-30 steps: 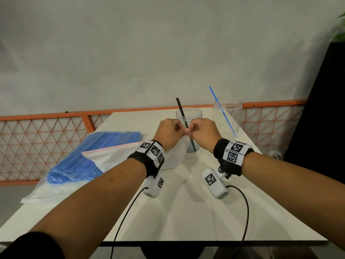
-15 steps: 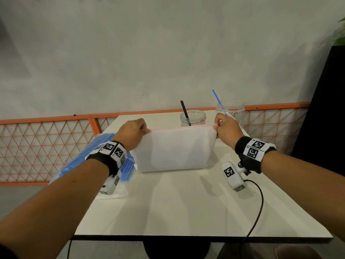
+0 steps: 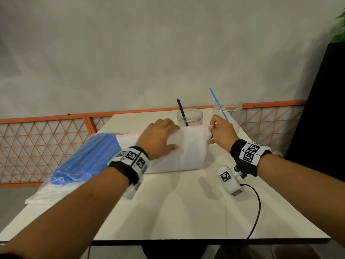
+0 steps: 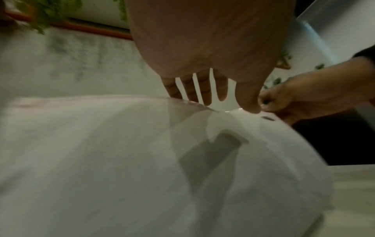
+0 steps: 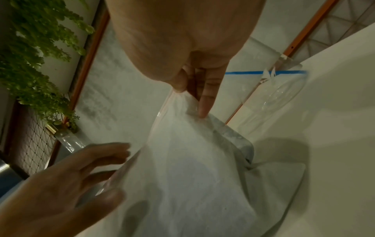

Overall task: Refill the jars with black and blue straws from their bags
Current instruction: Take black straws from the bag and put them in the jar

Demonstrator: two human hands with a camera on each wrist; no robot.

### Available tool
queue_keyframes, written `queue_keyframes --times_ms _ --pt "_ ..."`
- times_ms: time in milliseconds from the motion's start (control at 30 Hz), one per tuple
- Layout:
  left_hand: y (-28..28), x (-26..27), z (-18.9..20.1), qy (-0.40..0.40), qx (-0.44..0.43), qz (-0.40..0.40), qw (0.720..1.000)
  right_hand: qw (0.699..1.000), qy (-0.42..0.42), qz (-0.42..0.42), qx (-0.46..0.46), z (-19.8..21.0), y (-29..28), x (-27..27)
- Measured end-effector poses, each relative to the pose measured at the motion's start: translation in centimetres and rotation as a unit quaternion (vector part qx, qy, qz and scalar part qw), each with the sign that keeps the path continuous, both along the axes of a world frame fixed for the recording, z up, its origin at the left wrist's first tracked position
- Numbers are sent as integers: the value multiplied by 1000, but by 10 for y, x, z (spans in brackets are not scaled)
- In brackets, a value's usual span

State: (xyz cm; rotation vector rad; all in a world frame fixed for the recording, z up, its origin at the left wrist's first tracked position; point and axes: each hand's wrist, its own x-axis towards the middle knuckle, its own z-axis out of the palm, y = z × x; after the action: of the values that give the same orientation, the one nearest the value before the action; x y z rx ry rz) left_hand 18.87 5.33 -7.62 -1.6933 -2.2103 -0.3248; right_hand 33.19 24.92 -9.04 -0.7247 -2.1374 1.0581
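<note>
Table [image 3: 186,212] is seen white, with everything laid out on its far half. White bag [image 3: 188,152] is taken as the landmark: it is stood upright at the middle, pink zip edge on top, judged to be the black-straw bag, though its contents are not visible through the frosted film. Blue bag [image 3: 82,163] is laid flat to the left of the white bag, partly tucked under its left end, packed with blue straws and untouched, presumably kept for later. Two clear jars are set behind the white bag: left jar [image 3: 190,117] just behind its top edge, with one black straw [image 3: 182,112] leaned inside; right jar [image 3: 229,113] behind its right corner, with one blue straw [image 3: 217,103] leaned inside. Both jars are nearly empty, so refilling is judged barely begun.

Left hand [image 3: 158,137] is laid over the white bag's top edge near the middle, fingers straight and spread, nothing gripped; in the left wrist view the fingertips [image 4: 205,99] are seen at the zip line, probably to part the mouth and go in. Right hand [image 3: 221,131] is clenched on the bag's top right corner, pinched between thumb and finger, likely so the mouth is held taut and upright while it is entered.
</note>
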Motion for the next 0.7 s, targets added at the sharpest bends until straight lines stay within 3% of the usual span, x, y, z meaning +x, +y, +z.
queue_keyframes --times_ms 100,200,267,333,467,600,700 --pt "22 12 -7 20 -37 52 998 1000 -2 21 -2 -2 1 1" --pt "30 13 -11 -22 -33 73 997 999 -5 39 12 -6 4 3" --pt "34 11 -10 -79 -13 70 994 996 -3 62 66 -6 5 5" --pt "37 10 -9 -83 -10 70 994 984 -8 111 141 -5 5 5" --pt "41 8 -2 -91 -69 63 991 955 -105 179 212 -1 4 0" --pt "57 0 4 -259 -41 48 964 945 -187 188 190 2 5 -3" --pt "71 -6 0 -194 -127 54 971 957 -196 179 116 1 7 -5"
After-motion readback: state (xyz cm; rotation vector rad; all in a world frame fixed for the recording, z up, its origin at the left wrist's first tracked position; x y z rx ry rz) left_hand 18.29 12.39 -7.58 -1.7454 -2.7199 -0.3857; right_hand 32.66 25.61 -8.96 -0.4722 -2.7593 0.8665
